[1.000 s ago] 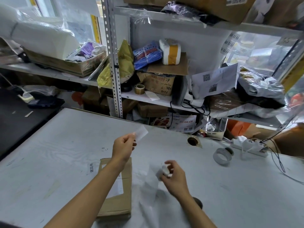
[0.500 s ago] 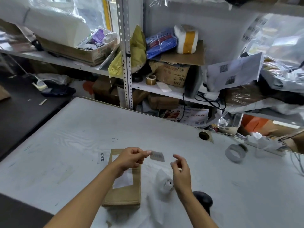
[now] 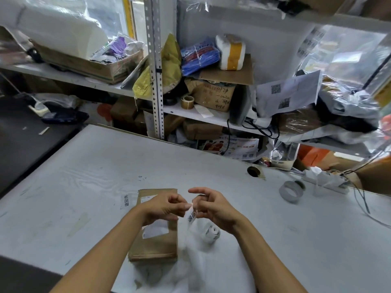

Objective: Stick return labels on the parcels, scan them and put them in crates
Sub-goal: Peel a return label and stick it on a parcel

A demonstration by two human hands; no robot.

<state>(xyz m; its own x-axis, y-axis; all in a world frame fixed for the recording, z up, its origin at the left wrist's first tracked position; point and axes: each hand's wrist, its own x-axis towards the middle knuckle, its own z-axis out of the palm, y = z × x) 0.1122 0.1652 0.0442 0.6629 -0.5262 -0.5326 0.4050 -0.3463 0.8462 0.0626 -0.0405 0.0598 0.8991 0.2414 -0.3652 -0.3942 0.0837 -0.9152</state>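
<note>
**Brown parcel, label above it**

Brown parcel (image 3: 152,246) lies flat on the table (image 3: 84,176), roll (image 3: 211,231) just beside. Left hand (image 3: 163,206) pinches the label (image 3: 191,215) — right hand (image 3: 213,206) touches it, fingers curled loosely. Farther off — tape (image 3: 291,192), then shelves (image 3: 211,117).

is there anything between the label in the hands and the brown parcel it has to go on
Nothing visible. The label hangs between both hands, just right of the parcel, whose top is bare apart from the left hand over it.
</note>
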